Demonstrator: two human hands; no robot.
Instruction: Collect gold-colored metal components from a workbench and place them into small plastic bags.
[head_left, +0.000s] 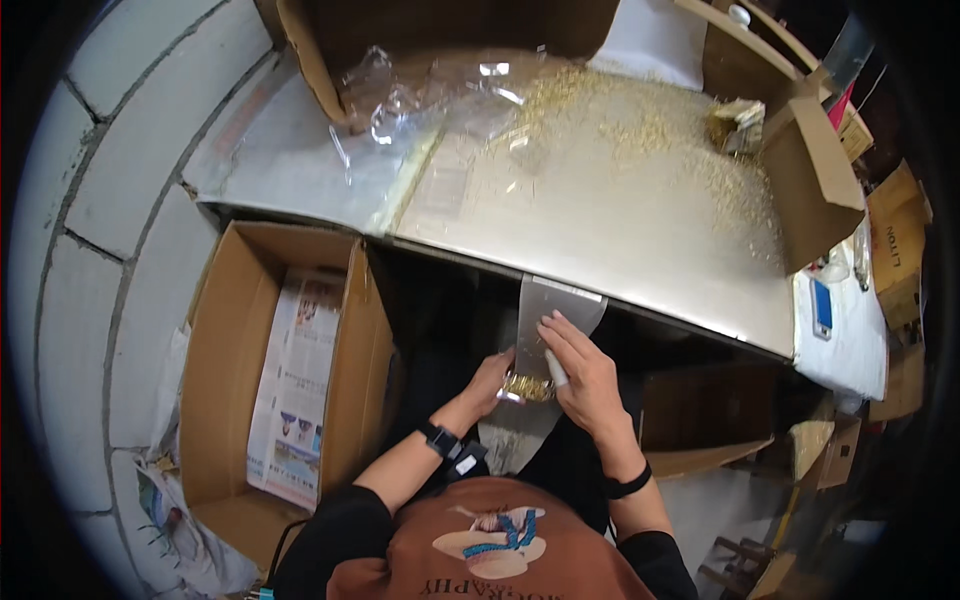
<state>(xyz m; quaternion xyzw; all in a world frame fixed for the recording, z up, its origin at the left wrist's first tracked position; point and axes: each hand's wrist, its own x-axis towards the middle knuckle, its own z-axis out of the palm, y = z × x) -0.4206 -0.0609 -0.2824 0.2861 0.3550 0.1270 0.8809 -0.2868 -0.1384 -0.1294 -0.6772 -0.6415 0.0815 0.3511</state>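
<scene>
My left hand (486, 384) is closed at the side of a small clear container (527, 387) heaped with golden bits, held low in front of my lap. A grey flat sheet (559, 312) slopes from the table's front edge down to the container. Over the sheet's right side lies my right hand (590, 385), its fingers long and close together. A white stick-like piece (556, 368) shows beneath that hand, gripped at its palm side. The underside of both hands is hidden.
Many golden bits (640, 128) lie scattered on the pale table (600, 220), beside clear plastic wrap (400, 110). An open carton (215, 360) lined with newspaper (300, 390) stands at left. A blue-topped object (821, 306) lies at right, near cardboard flaps (815, 175).
</scene>
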